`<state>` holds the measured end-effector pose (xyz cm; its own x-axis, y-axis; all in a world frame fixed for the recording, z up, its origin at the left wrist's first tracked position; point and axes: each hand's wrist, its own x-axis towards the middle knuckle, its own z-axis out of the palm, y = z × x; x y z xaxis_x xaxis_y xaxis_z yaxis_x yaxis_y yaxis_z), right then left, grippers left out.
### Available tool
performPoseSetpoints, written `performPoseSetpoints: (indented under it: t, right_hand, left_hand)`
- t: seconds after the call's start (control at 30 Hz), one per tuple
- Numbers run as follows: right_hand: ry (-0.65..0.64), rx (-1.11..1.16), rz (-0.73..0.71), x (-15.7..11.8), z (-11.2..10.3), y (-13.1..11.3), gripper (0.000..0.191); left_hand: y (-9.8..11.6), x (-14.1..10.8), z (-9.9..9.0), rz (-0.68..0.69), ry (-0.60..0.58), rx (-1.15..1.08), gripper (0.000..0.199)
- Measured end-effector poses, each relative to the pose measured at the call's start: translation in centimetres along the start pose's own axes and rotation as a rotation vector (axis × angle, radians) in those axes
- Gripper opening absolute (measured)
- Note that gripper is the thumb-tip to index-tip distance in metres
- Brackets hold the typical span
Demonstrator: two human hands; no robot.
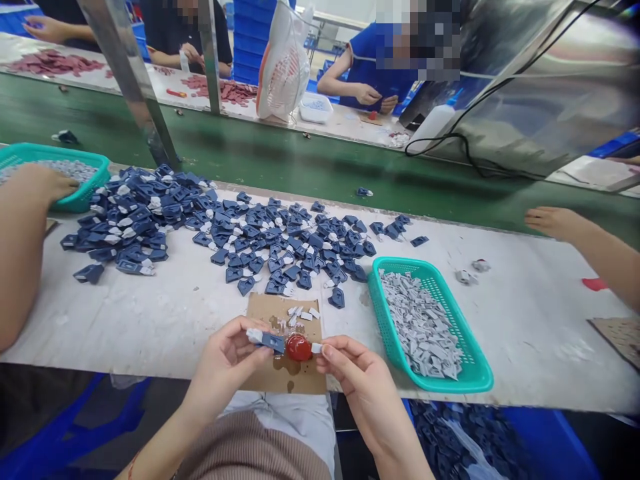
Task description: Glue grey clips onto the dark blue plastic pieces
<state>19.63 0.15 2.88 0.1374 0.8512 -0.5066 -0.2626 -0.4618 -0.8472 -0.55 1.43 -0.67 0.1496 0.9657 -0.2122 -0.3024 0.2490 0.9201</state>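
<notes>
Between the thumb and fingers of my left hand [227, 363] is a dark blue plastic part [270, 341] with a whitish piece at its left end. My right hand [357, 373] pinches a small pale grey plastic piece [317, 348]. A round red cap-like thing [299, 347] lies between the two hands, on a brown cardboard sheet [305, 383] with wet spots. Several loose small pale pieces [303, 313] rest on the cardboard just beyond it. To the right stands a green basket [480, 380] holding many pale grey pieces [420, 323].
A big heap of blue parts [280, 240] spreads across the white table [125, 320]. Co-workers' arms reach in at left [23, 247] and right [595, 247]. Beyond runs a green belt [280, 163] with metal posts [133, 83]. A blue bin [545, 440] sits below the table edge.
</notes>
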Motion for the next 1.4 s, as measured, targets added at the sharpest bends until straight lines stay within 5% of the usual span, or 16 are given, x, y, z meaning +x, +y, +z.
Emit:
performPoseSetpoints:
  t: [0.33,1.0,1.4]
  right_hand:
    - [-0.114,-0.006,-0.024,-1.8,2.1,-1.7,0.023]
    - [-0.049,-0.125,-0.121,-2.1,3.3,-0.6,0.019]
    - [-0.044,0.013,-0.157,-1.9,3.8,0.4,0.018]
  left_hand:
    - [0.0,-1.2,1.6,0.303,0.016,0.131,0.021]
    - [-0.3,-1.6,1.6,0.532,0.051,0.360,0.029]
    - [-0.7,-1.7,2.1,0.519,0.131,0.272,0.024]
